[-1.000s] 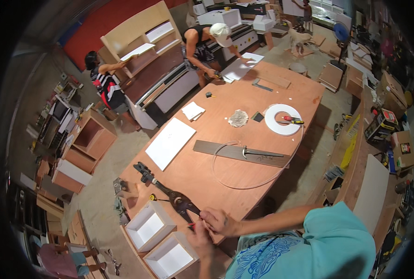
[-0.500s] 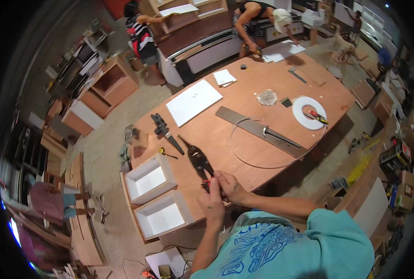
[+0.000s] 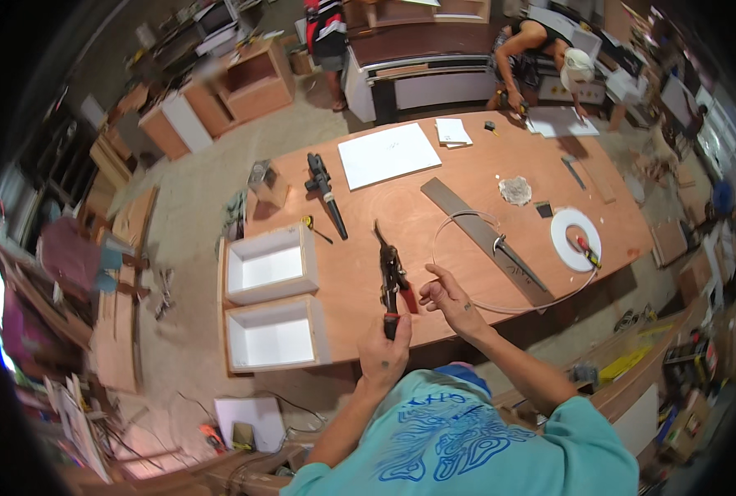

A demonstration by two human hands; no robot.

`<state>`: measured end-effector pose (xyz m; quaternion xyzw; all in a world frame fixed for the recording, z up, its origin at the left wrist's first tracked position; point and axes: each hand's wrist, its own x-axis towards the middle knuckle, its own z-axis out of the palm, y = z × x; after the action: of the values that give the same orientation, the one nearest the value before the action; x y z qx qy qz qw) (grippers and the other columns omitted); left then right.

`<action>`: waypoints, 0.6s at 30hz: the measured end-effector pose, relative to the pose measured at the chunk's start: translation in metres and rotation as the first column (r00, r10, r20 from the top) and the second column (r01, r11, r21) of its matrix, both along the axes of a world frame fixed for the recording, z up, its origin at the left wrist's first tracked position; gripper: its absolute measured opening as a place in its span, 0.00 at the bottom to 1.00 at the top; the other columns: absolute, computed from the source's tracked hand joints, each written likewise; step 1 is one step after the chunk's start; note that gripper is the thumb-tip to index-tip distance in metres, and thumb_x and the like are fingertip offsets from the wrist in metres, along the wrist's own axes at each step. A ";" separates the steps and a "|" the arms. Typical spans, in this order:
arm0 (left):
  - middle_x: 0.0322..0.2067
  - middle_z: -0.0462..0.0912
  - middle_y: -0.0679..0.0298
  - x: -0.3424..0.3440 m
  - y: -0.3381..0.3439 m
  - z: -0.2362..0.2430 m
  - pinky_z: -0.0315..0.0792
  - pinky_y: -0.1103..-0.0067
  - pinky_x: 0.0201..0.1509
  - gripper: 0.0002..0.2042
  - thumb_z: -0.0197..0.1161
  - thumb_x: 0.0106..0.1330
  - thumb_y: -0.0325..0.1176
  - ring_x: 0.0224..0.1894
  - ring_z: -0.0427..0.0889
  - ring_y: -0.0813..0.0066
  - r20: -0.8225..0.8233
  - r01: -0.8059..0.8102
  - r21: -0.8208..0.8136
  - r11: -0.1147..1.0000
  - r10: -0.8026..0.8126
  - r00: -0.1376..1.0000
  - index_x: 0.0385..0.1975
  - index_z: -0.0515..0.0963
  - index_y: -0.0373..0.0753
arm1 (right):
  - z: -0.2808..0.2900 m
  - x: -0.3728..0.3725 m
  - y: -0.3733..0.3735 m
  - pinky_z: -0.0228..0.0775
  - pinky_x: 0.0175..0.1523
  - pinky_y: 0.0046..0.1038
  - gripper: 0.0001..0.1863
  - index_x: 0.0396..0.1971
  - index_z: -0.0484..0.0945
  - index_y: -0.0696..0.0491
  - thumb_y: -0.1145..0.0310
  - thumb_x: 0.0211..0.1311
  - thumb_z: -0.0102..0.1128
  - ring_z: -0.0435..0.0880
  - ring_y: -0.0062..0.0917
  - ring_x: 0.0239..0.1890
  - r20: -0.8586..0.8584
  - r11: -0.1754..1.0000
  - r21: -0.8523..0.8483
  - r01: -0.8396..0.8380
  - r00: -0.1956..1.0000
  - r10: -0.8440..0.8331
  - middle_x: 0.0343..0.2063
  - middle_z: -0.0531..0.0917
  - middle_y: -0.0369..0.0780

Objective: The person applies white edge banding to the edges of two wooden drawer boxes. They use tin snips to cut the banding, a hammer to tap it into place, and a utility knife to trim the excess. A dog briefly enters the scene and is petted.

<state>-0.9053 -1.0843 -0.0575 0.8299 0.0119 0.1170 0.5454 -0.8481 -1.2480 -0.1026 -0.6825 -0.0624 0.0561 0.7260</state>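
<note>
My left hand [image 3: 384, 347] grips a dark tool [image 3: 391, 269] like large snips, with red and black handles, pointing away over the plywood table [image 3: 384, 331]. My right hand [image 3: 451, 302] is off the tool, just right of it, fingers apart and partly curled. A black blower-like tool [image 3: 325, 192] and a small yellow tape measure [image 3: 309, 222] lie left of it. Two white-lined wooden boxes [image 3: 270, 269] sit at the table's left end. A grey-brown board [image 3: 459, 217] with a hammer [image 3: 508, 252] and a loop of thin clear strip lies beyond my right hand.
A co-worker in a white cap [image 3: 542, 62] bends over a white panel at the far edge. A white ring [image 3: 565, 240] and white sheets [image 3: 389, 155] rest on the table. Cabinets [image 3: 252, 78], another person [image 3: 87, 256] at left, and cords on the floor surround it.
My right hand has let go of the tool and moved slightly right. My left hand holds it more upright. The view has shifted, so the table sits higher and more level.
</note>
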 end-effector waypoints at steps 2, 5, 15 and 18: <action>0.19 0.75 0.62 0.008 -0.014 -0.010 0.66 0.75 0.24 0.11 0.59 0.68 0.35 0.20 0.73 0.76 0.024 0.035 -0.034 0.999 -0.034 0.999 0.32 0.75 0.32 | 0.002 -0.004 -0.003 0.63 0.58 0.30 0.44 0.70 0.49 0.54 0.42 0.65 0.53 0.72 0.24 0.52 -0.058 0.895 0.305 -0.325 0.932 0.359 0.50 0.72 0.39; 0.27 0.80 0.51 0.014 -0.025 0.005 0.70 0.71 0.29 0.09 0.61 0.65 0.33 0.25 0.79 0.64 -0.073 0.094 0.026 0.995 -0.092 0.993 0.37 0.75 0.33 | 0.015 -0.024 0.017 0.52 0.69 0.37 0.49 0.69 0.50 0.51 0.42 0.57 0.63 0.64 0.28 0.64 -0.124 0.660 0.692 -0.293 0.852 0.508 0.63 0.63 0.39; 0.38 0.76 0.45 -0.008 -0.051 -0.018 0.71 0.64 0.46 0.21 0.57 0.52 0.28 0.42 0.77 0.48 -0.169 0.375 -0.239 0.896 -0.419 0.892 0.47 0.67 0.31 | -0.023 -0.056 -0.026 0.63 0.64 0.51 0.44 0.68 0.54 0.54 0.53 0.57 0.64 0.63 0.41 0.67 -0.422 0.787 0.616 -0.040 0.826 0.373 0.65 0.63 0.49; 0.42 0.75 0.40 -0.005 -0.069 -0.019 0.70 0.61 0.49 0.23 0.57 0.53 0.29 0.47 0.76 0.45 -0.162 0.503 -0.332 0.798 -0.573 0.803 0.50 0.66 0.30 | -0.006 -0.059 -0.038 0.58 0.66 0.55 0.42 0.66 0.57 0.47 0.56 0.52 0.68 0.61 0.42 0.68 -0.260 0.698 0.713 -0.069 0.898 0.355 0.64 0.62 0.48</action>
<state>-0.9101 -1.1535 -0.0766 0.7231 -0.1405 -0.1544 0.6584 -0.9074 -1.2863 -0.1086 -0.3280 -0.0174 0.2443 0.9124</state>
